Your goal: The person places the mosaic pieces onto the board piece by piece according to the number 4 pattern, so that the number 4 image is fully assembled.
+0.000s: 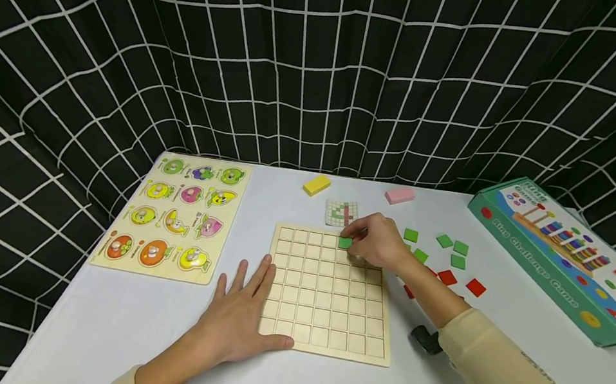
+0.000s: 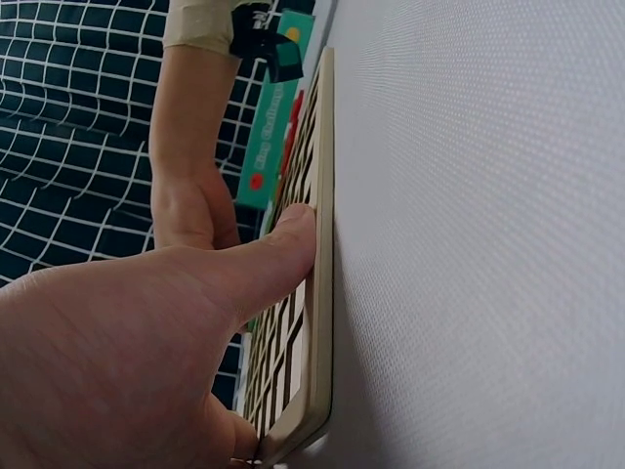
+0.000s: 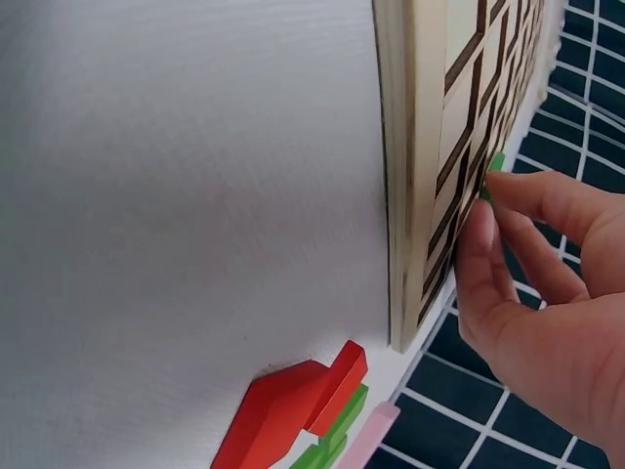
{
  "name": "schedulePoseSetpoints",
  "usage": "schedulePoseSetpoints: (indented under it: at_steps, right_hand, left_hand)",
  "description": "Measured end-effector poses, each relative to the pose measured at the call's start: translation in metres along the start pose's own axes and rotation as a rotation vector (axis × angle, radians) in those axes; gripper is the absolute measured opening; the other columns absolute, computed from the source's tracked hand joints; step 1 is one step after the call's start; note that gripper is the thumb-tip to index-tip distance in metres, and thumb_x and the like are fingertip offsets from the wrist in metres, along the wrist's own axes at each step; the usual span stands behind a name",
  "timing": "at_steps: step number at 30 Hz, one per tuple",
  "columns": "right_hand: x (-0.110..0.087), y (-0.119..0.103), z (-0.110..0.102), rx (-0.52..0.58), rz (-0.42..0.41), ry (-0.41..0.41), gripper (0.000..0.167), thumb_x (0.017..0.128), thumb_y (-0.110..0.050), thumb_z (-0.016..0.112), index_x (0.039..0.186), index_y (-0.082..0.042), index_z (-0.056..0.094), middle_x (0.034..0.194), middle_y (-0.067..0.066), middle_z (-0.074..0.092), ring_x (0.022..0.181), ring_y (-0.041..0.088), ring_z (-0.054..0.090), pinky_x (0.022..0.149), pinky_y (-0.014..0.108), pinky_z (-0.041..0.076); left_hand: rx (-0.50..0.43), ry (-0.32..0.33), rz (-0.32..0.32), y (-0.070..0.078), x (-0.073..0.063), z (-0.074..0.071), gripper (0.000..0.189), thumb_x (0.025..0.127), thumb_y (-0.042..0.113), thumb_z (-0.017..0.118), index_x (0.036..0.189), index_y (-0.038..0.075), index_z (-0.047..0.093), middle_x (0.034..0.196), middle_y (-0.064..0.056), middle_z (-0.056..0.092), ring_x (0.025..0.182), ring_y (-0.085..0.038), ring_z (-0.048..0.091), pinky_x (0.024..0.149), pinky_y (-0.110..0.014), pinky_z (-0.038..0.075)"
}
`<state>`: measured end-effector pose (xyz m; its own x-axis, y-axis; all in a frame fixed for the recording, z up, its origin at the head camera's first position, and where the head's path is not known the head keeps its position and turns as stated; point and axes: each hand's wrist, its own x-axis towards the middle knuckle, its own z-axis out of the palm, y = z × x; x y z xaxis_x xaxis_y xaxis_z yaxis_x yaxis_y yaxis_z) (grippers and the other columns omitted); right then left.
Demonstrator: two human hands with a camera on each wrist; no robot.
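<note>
A wooden grid board (image 1: 335,353) lies flat on the white table. My left hand (image 1: 234,331) rests at its lower left corner, fingers spread along the left side and the thumb on the front rim. Over the far rows, my right hand (image 1: 380,242) pinches a green square tile (image 1: 345,243) between thumb and fingers. The right wrist view shows that tile (image 3: 496,163) at the board's surface; whether it sits fully inside a cell I cannot tell. Just behind the board is a small pattern card (image 1: 342,213) with green and red squares.
Loose green tiles (image 1: 444,241) and red tiles (image 1: 476,287) lie right of the board, some behind the right arm. A fruit puzzle board (image 1: 161,244) is at left. Yellow (image 1: 317,185) and pink blocks (image 1: 399,195) stand at the back, a game box (image 1: 544,265) at right.
</note>
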<state>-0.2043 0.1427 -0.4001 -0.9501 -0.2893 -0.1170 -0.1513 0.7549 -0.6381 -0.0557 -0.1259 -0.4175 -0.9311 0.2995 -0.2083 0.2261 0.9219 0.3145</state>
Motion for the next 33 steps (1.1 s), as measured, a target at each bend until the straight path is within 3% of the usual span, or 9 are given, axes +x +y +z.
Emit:
schedulePoseSetpoints:
  at_steps: [18,27,33]
  right_hand:
    - [0.000,0.000,0.000,0.005,-0.030,-0.001,0.023,0.082,0.000,0.081,0.104,-0.008,0.083,0.086,0.005,0.075,0.081,0.016,0.065,0.078,0.033,0.050]
    - [-0.008,0.002,-0.001,0.094,0.000,0.018,0.030,0.083,0.000,0.082,0.111,-0.008,0.081,0.097,0.010,0.078,0.089,0.020,0.070,0.083,0.036,0.053]
    - [-0.017,0.010,-0.009,0.152,-0.016,0.059,0.030,0.085,-0.002,0.080,0.115,-0.007,0.079,0.103,0.013,0.078,0.096,0.025,0.071,0.078,0.033,0.052]
  left_hand:
    - [0.009,0.017,0.008,0.001,-0.002,0.000,0.125,0.080,0.080,0.069,0.167,0.004,0.019,0.176,-0.010,0.009,0.158,-0.050,0.014,0.118,-0.077,0.019]
    - [-0.011,0.008,0.000,0.002,-0.002,0.000,0.124,0.080,0.078,0.071,0.166,0.004,0.019,0.176,-0.009,0.008,0.159,-0.049,0.013,0.119,-0.076,0.017]
    - [-0.007,0.010,0.003,0.002,-0.002,-0.001,0.125,0.080,0.078,0.070,0.167,0.005,0.019,0.176,-0.009,0.008,0.159,-0.049,0.013,0.119,-0.076,0.017]
